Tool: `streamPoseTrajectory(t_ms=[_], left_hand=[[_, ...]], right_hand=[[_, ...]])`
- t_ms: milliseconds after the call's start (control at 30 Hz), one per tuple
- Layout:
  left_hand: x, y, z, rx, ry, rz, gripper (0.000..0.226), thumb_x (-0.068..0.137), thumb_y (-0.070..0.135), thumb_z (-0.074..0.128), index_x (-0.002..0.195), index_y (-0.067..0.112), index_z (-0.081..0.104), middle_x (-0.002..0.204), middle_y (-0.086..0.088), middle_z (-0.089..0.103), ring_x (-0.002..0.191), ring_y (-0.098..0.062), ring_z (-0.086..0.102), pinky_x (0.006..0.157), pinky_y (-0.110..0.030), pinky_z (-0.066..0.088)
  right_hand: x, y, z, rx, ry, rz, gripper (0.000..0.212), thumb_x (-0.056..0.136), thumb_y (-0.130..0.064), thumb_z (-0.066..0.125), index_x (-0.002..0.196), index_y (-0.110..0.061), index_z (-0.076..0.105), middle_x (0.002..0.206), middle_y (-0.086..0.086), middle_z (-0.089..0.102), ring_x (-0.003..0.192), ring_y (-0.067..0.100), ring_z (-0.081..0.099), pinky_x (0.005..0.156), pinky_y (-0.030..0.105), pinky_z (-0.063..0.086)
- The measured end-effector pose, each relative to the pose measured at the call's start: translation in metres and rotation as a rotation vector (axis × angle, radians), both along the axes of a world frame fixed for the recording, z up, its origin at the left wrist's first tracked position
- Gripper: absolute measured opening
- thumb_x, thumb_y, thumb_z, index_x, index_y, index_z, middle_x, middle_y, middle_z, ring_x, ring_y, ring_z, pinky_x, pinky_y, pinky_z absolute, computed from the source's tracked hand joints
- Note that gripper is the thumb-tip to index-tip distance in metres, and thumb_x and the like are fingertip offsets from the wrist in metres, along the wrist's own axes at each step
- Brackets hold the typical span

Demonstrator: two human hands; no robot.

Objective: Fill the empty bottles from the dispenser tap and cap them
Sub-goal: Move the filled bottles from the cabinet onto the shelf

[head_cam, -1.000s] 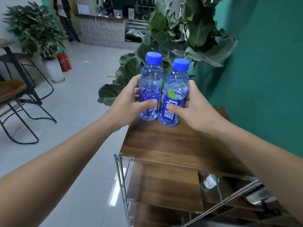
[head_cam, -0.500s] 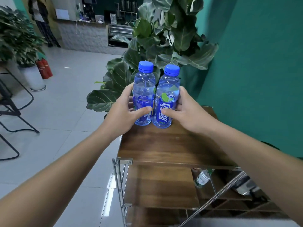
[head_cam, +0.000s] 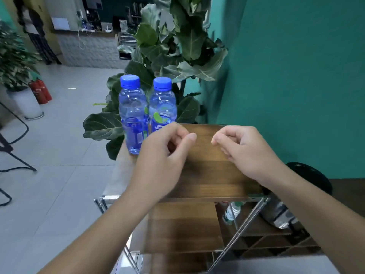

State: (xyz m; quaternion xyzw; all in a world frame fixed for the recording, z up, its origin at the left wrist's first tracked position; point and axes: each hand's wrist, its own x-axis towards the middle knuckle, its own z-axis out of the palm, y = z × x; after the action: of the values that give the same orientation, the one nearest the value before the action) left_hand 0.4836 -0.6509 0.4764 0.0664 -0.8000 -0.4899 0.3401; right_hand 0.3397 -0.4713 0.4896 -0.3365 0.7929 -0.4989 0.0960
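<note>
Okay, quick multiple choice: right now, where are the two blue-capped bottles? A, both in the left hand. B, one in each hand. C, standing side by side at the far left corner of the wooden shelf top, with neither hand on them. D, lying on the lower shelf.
C: both bottles stand upright on the shelf top, while the left hand and right hand are empty.

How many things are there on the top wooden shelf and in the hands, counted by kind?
Clear blue plastic bottles with blue caps, on the top wooden shelf: 2
Things held by the left hand or right hand: 0
Total: 2
</note>
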Motion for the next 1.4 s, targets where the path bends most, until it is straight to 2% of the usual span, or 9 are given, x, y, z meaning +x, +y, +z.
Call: streamPoseTrajectory(t_ms=[333, 567, 767, 900, 967, 1067, 1200, 1300, 1400], left_hand=[[-0.102, 0.193, -0.014, 0.362, -0.008, -0.236, 0.029, 0.116, 0.013, 0.055, 0.106, 0.016, 0.082, 0.090, 0.002, 0.073, 0.086, -0.010, 0.066, 0.079, -0.031, 0.057], [-0.168, 0.281, -0.076, 0.491, -0.054, -0.120, 0.022, 0.115, 0.017, 0.060, 0.121, 0.024, 0.079, 0.112, 0.008, 0.080, 0.110, -0.010, 0.075, 0.101, -0.034, 0.060], [-0.230, 0.301, -0.194, 0.543, -0.279, 0.127, 0.021, 0.111, 0.025, 0.068, 0.130, 0.031, 0.074, 0.119, 0.019, 0.077, 0.117, 0.003, 0.070, 0.104, -0.025, 0.056], [-0.256, 0.299, -0.275, 0.489, -0.445, 0.246, 0.027, 0.106, 0.035, 0.075, 0.124, 0.055, 0.069, 0.120, 0.031, 0.073, 0.116, 0.008, 0.068, 0.104, -0.030, 0.056], [-0.267, 0.295, -0.307, 0.460, -0.475, 0.300, 0.031, 0.104, 0.026, 0.076, 0.129, 0.044, 0.072, 0.122, 0.020, 0.077, 0.114, 0.002, 0.071, 0.099, -0.033, 0.059], [-0.286, 0.285, -0.350, 0.528, -0.556, 0.364, 0.037, 0.103, 0.002, 0.074, 0.132, 0.024, 0.070, 0.122, 0.009, 0.076, 0.105, 0.001, 0.071, 0.080, -0.010, 0.057], [-0.304, 0.276, -0.405, 0.495, -0.714, 0.417, 0.054, 0.101, 0.009, 0.080, 0.150, 0.024, 0.063, 0.137, 0.009, 0.071, 0.125, -0.011, 0.067, 0.075, 0.007, 0.043], [-0.314, 0.274, -0.437, 0.473, -0.771, 0.426, 0.056, 0.102, 0.013, 0.079, 0.153, 0.027, 0.061, 0.138, 0.012, 0.071, 0.125, -0.008, 0.065, 0.086, 0.000, 0.048], [-0.315, 0.277, -0.457, 0.443, -0.771, 0.466, 0.043, 0.105, 0.019, 0.076, 0.145, 0.032, 0.064, 0.126, 0.018, 0.070, 0.113, -0.001, 0.063, 0.105, -0.029, 0.055]], right_hand=[[-0.060, 0.167, -0.023, -0.140, 0.028, -0.139, 0.016, 0.110, -0.022, 0.069, 0.098, -0.022, 0.078, 0.070, -0.008, 0.065, 0.064, 0.014, 0.055, 0.066, 0.036, 0.046], [-0.128, 0.240, -0.101, -0.105, -0.088, -0.197, 0.012, 0.107, -0.015, 0.073, 0.097, -0.020, 0.079, 0.079, -0.008, 0.075, 0.075, 0.009, 0.069, 0.076, 0.025, 0.056], [-0.209, 0.243, -0.241, 0.127, -0.160, -0.271, 0.021, 0.107, -0.030, 0.074, 0.128, -0.028, 0.074, 0.118, -0.018, 0.074, 0.111, 0.003, 0.070, 0.102, 0.035, 0.060], [-0.252, 0.236, -0.329, 0.274, -0.165, -0.305, 0.051, 0.109, -0.031, 0.072, 0.155, -0.016, 0.058, 0.150, 0.002, 0.066, 0.137, 0.021, 0.065, 0.111, 0.038, 0.054], [-0.270, 0.230, -0.359, 0.329, -0.186, -0.305, 0.060, 0.111, -0.031, 0.069, 0.165, -0.013, 0.048, 0.162, 0.009, 0.057, 0.148, 0.027, 0.057, 0.118, 0.040, 0.047], [-0.293, 0.215, -0.395, 0.359, -0.207, -0.280, 0.064, 0.114, -0.027, 0.063, 0.171, -0.011, 0.037, 0.172, 0.010, 0.045, 0.156, 0.029, 0.047, 0.121, 0.036, 0.040], [-0.318, 0.192, -0.437, 0.333, -0.240, -0.283, 0.068, 0.114, -0.024, 0.062, 0.173, -0.008, 0.032, 0.175, 0.013, 0.040, 0.158, 0.031, 0.044, 0.123, 0.035, 0.037], [-0.335, 0.180, -0.468, 0.310, -0.241, -0.285, 0.064, 0.112, -0.020, 0.066, 0.168, -0.004, 0.040, 0.169, 0.017, 0.048, 0.153, 0.034, 0.051, 0.121, 0.035, 0.040], [-0.344, 0.175, -0.492, 0.302, -0.174, -0.269, 0.052, 0.110, -0.023, 0.069, 0.156, -0.006, 0.055, 0.152, 0.016, 0.064, 0.136, 0.034, 0.063, 0.107, 0.033, 0.047]])
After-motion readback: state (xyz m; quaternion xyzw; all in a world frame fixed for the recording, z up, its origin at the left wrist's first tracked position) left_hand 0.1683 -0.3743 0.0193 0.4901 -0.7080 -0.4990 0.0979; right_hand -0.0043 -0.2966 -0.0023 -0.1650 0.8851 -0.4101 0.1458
